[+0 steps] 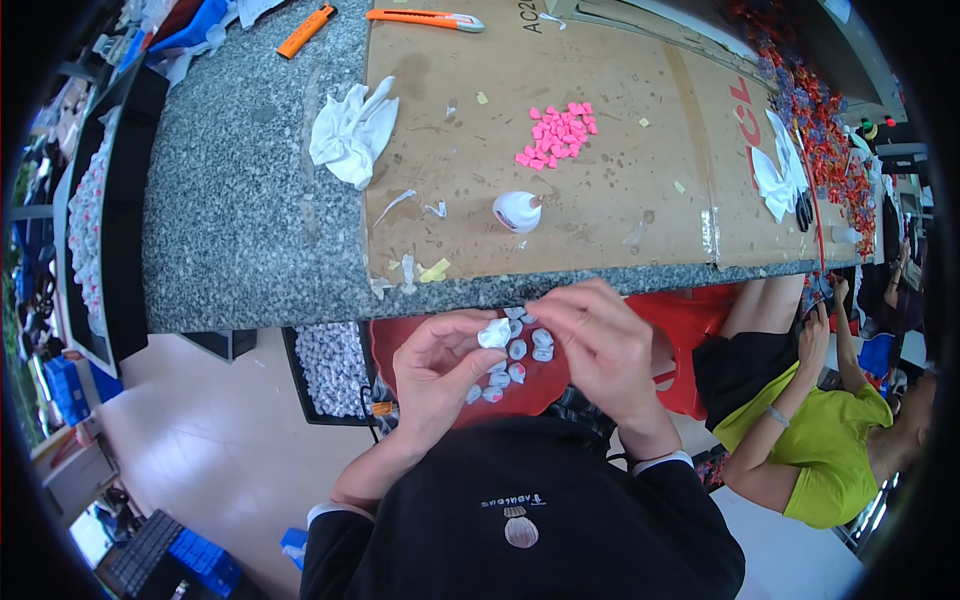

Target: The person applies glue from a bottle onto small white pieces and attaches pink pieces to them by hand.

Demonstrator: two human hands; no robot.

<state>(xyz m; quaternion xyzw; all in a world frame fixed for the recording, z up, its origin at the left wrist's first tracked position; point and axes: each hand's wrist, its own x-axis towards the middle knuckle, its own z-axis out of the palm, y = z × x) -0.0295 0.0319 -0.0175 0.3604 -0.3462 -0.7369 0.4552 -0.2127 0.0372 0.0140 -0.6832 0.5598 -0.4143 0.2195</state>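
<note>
My left hand (pixel 432 372) pinches a small white rounded piece (pixel 494 334) between thumb and fingers, just below the worktop's front edge. Close to its right, my right hand (pixel 603 345) has thumb and forefinger pressed together; whatever lies in them is too small to make out. Beneath both hands is a red basin (pixel 388 343) holding several small grey-white pieces (pixel 517 349), some with pink spots. On the cardboard sheet (pixel 610 220) ahead, a white squeeze bottle (pixel 517 211) stands near a loose pile of small bright pink pieces (pixel 560 134).
A crumpled white cloth (pixel 353 135) lies on the grey speckled worktop (pixel 250 200), with an orange cutter (pixel 428 19) beyond. White pieces fill a black tray (pixel 125 240) at left and a black crate (pixel 330 372) below. At right sits a co-worker (pixel 815 445) in a yellow-green top.
</note>
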